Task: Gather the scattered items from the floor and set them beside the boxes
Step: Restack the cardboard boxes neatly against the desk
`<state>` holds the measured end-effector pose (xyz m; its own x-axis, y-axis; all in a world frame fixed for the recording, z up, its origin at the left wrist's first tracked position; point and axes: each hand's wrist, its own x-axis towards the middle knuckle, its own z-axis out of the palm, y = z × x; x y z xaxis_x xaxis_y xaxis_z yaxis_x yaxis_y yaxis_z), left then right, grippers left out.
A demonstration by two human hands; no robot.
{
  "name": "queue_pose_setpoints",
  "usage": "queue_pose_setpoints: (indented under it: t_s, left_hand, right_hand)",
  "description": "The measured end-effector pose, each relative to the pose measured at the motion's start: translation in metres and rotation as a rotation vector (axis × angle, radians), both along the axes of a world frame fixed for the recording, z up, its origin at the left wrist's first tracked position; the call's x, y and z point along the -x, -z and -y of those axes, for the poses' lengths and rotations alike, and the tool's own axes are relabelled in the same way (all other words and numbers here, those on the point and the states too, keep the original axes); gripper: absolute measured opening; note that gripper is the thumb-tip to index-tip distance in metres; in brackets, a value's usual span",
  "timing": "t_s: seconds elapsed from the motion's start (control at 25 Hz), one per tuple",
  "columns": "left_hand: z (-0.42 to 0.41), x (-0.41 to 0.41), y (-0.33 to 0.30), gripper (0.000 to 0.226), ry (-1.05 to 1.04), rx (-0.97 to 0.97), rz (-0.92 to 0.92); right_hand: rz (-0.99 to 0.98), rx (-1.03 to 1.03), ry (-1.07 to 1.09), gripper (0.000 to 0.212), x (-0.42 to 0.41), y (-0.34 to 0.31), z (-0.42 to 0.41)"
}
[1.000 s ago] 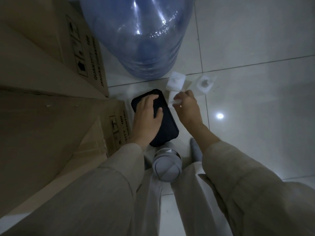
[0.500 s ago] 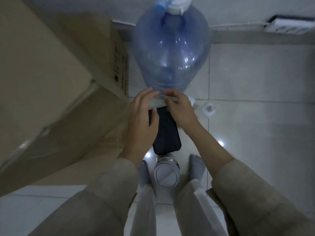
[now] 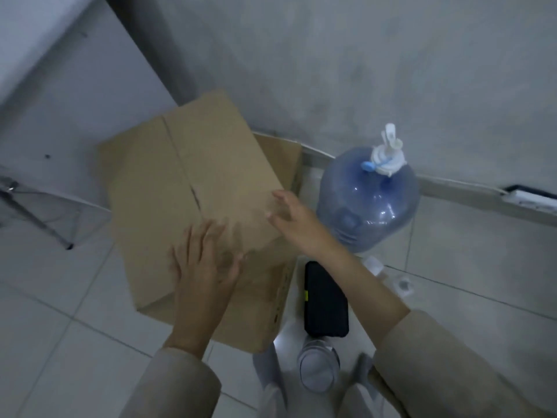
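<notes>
- Left hand [image 3: 205, 260]: fingers spread, empty, over the top cardboard box [image 3: 187, 188].
- Right hand [image 3: 294, 217]: open, empty, at box's 3 o'clock edge.
- Black case [image 3: 325, 300] on floor, just beside boxes at 4 o'clock; water jug [image 3: 367, 200] at case's 12.

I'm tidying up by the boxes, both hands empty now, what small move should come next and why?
Probably reach the right hand down for the small white piece on the tile: it lies farther from the cardboard box than the black case does.
</notes>
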<state>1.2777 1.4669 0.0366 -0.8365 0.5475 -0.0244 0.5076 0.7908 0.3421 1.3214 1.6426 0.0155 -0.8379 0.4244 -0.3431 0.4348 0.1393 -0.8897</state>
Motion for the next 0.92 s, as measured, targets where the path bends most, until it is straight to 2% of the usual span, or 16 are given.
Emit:
queue_pose_setpoints:
  t_s: [0.08,0.16,0.24,0.32,0.44,0.48,0.56,0.64,0.76,0.84,0.92]
  left_hand:
    - [0.033,0.015,0.009,0.079,-0.036,0.177,0.131]
    - [0.065,0.024,0.020,0.087,0.113,0.364,0.110]
    - [0.081,0.031,0.031,0.080,0.220,0.538,0.058]
    - [0.080,0.037,0.037,0.069,0.196,0.567,0.003]
    - [0.056,0.044,0.040,0.064,0.112,0.446,0.040]
    - [0.042,0.044,0.041,0.063,0.066,0.392,0.070]
    - [0.003,0.049,0.041,0.061,-0.045,0.248,0.148]
    - [-0.047,0.064,0.035,0.057,-0.112,0.048,0.344]
    - [-0.099,0.108,0.013,0.047,-0.136,-0.218,0.633]
    - [-0.103,0.143,0.004,0.044,-0.099,-0.184,0.630]
    - [-0.085,0.184,0.011,0.046,-0.029,-0.002,0.450]
  right_hand:
    - [-0.041,-0.094,0.008,0.048,-0.001,0.009,0.006]
    - [-0.084,-0.219,-0.040,0.050,-0.007,0.022,0.014]
    - [-0.084,-0.330,-0.037,0.045,-0.013,0.033,0.023]
    - [-0.105,-0.261,0.134,0.046,-0.013,0.034,0.031]
    - [-0.074,-0.007,0.526,0.070,-0.003,0.035,0.033]
    - [-0.067,0.101,0.587,0.079,0.003,0.039,0.033]
    - [-0.016,0.267,0.527,0.089,0.019,0.047,0.041]
    - [0.043,0.336,0.370,0.082,0.039,0.047,0.054]
    - [-0.069,0.366,0.440,0.077,0.073,0.043,0.058]
    - [-0.086,0.339,0.508,0.084,0.091,0.039,0.053]
    - [-0.117,0.368,0.558,0.084,0.103,0.043,0.043]
